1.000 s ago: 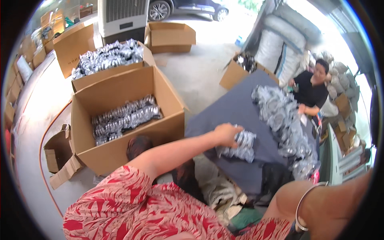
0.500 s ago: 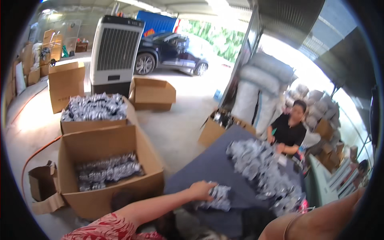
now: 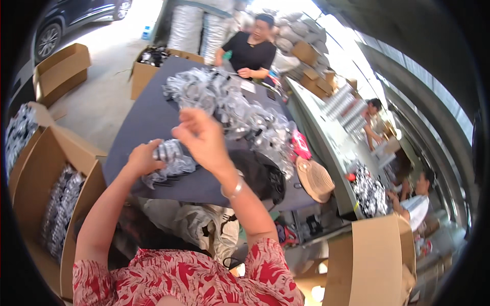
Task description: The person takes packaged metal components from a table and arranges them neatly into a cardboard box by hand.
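Observation:
My left hand (image 3: 144,158) is closed around the end of a small bundle of plastic-wrapped pieces (image 3: 173,157) at the near part of the dark table (image 3: 138,115). The pieces are clear and grey with dark bands; their exact kind cannot be made out. My right hand (image 3: 203,138) is raised over the table, just right of the bundle. Its fingers are bent, with thumb and fingertips apart and nothing visible between them. Beyond it spreads a large heap of similar wrapped pieces (image 3: 229,104).
An open carton (image 3: 84,204) with rows of wrapped pieces stands at my left. A black bag (image 3: 258,176), a straw hat (image 3: 314,179) and a pink packet (image 3: 301,145) lie on the right. A co-worker (image 3: 252,53) sits across the table. Another carton (image 3: 375,260) stands at lower right.
The view has swung right, bringing my right hand from the lower right edge to above the table. My left hand remains at the small bundle.

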`<state>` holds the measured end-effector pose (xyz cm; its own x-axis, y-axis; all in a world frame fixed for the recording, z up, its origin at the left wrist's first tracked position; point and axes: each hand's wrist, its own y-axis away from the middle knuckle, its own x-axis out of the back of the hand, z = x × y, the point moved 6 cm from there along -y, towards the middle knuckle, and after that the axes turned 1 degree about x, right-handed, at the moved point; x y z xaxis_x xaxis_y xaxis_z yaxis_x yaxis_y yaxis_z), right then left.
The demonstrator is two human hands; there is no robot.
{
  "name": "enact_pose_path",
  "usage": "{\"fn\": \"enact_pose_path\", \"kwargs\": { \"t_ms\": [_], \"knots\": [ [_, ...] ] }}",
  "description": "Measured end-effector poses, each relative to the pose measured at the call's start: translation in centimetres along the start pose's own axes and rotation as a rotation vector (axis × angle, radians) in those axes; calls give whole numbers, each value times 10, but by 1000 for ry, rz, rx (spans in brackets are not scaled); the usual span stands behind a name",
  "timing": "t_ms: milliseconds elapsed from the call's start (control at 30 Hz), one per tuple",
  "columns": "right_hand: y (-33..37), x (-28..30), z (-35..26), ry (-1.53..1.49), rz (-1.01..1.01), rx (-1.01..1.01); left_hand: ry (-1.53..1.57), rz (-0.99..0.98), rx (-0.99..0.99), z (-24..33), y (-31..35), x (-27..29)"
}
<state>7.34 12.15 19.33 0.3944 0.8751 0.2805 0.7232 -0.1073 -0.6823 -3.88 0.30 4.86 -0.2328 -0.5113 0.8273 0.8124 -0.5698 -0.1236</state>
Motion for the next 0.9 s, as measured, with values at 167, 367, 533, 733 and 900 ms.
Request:
{"fn": "enact_pose_path", "kwargs": {
  "t_ms": [167,367,533,733,900],
  "knots": [
    [48,11,139,329,-214,-394,50,-8,-1,12,-6,-3],
    [56,-23,168,-79,-431,-572,39,-24,-33,8,-14,-8],
    [53,-25,160,1,-437,-454,37,-12,-34,9,-13,-9],
    [58,-34,167,-159,-485,-417,41,22,-76,7,-11,-8],
    [60,-18,174,-250,-537,-581,50,-12,-79,26,-16,-9]
  ]
}}
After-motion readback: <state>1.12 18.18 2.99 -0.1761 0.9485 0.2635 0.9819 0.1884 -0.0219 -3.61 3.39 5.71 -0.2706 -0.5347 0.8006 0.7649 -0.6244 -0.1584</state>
